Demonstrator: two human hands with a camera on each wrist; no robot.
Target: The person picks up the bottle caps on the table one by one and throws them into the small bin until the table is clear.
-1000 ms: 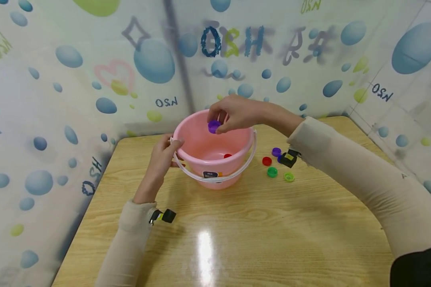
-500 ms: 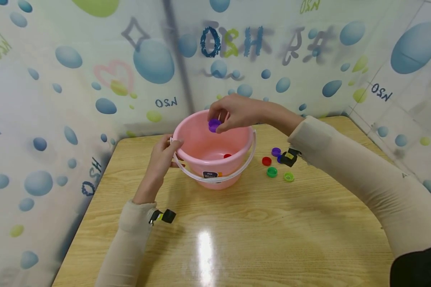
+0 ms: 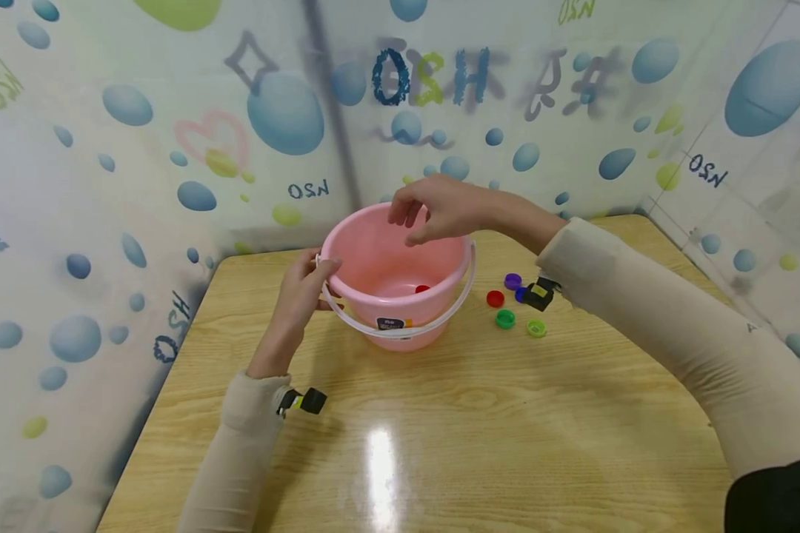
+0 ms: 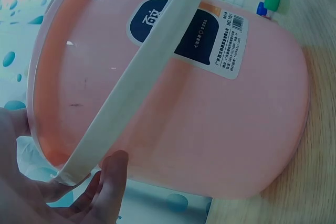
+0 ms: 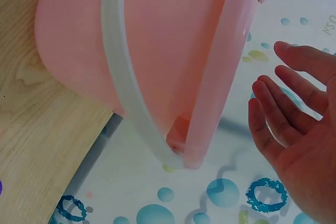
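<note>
A pink bucket (image 3: 400, 314) with a white handle (image 3: 463, 296) stands upright on the table. My left hand (image 3: 298, 292) grips its rim on the left, thumb over the edge and fingers outside, as the left wrist view also shows. Above the bucket's mouth hovers my right hand (image 3: 443, 209), fingers loosely bent and apart, holding nothing. In the right wrist view that hand (image 5: 302, 114) is beside the rim with its fingers spread. One red cap (image 3: 423, 289) shows at the bottom inside the bucket; the front wall hides the rest of the floor.
Right of the bucket lie several bottle caps: purple (image 3: 512, 281), red (image 3: 495, 299), blue (image 3: 521, 295), green (image 3: 505, 319) and light green (image 3: 536, 328). The wooden table (image 3: 440, 429) meets a bubble-patterned wall (image 3: 293, 189) behind the bucket.
The purple cap pinched in my right hand has been let go over the bucket and is out of sight. My right fingers have parted; the left hand and bucket have stayed still.
</note>
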